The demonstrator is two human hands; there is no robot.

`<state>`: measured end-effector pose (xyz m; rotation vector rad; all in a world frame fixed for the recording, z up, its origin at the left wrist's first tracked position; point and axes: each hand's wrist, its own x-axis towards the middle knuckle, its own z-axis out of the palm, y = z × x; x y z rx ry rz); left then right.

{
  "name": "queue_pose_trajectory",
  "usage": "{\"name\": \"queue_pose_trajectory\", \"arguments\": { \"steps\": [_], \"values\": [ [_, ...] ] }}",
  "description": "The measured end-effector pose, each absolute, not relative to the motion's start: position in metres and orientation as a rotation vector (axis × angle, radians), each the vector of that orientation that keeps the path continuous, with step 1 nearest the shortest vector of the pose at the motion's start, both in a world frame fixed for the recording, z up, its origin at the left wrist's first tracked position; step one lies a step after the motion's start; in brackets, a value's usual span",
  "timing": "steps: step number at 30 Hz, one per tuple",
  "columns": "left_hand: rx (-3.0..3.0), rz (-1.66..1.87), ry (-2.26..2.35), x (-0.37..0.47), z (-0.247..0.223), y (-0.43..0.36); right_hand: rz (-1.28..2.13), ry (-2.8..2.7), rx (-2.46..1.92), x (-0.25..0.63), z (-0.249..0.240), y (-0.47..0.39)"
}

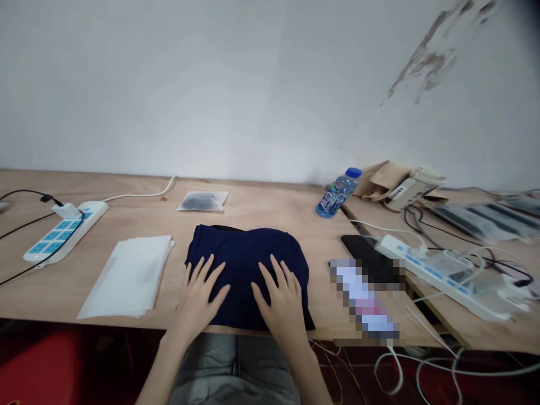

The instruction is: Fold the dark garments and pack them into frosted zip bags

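Note:
A dark navy piece of cloth (248, 253), perhaps a folded garment, lies on the wooden table (270, 202) right in front of me. On its left part rests my left hand (202, 292), fingers spread and pressed lightly on the fabric. My right hand (280, 295) lies on the right part in the same way, fingers apart. Neither hand grips anything. Some black material shows at the cloth's back edge and front right corner. Left of the cloth is a stack of white translucent sheets or bags (126, 275).
Behind the cloth lies a frosted packet (203, 201) with something dark inside. Power strips stand at left (67, 230) and right (442, 275). A blue-capped bottle (338, 193), a paper cup (415, 188), a pixelated phone-like object (365, 301) and white cables are on the right.

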<state>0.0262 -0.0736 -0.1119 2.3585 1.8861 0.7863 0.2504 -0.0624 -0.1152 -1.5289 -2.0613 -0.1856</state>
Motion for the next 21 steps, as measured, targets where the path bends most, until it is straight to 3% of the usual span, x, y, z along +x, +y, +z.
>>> {"name": "queue_pose_trajectory", "arguments": {
  "steps": [6, 11, 17, 21],
  "values": [
    [2.395, 0.609, 1.901, 0.033, -0.140, -0.069, -0.190, -2.144, -1.685, 0.260, -0.146, -0.046],
    [2.245, 0.778, 1.823, 0.027, -0.127, -0.065, -0.206, -2.126, -1.705, 0.260, -0.149, -0.048],
    [1.095, 1.184, 1.497, 0.011, -0.082, 0.013, -0.230, -2.108, -1.702, 0.260, -0.151, -0.048],
    [0.804, 1.181, 1.378, 0.013, -0.075, 0.102, -0.222, -2.103, -1.697, 0.261, -0.153, -0.047]
  ]
}}
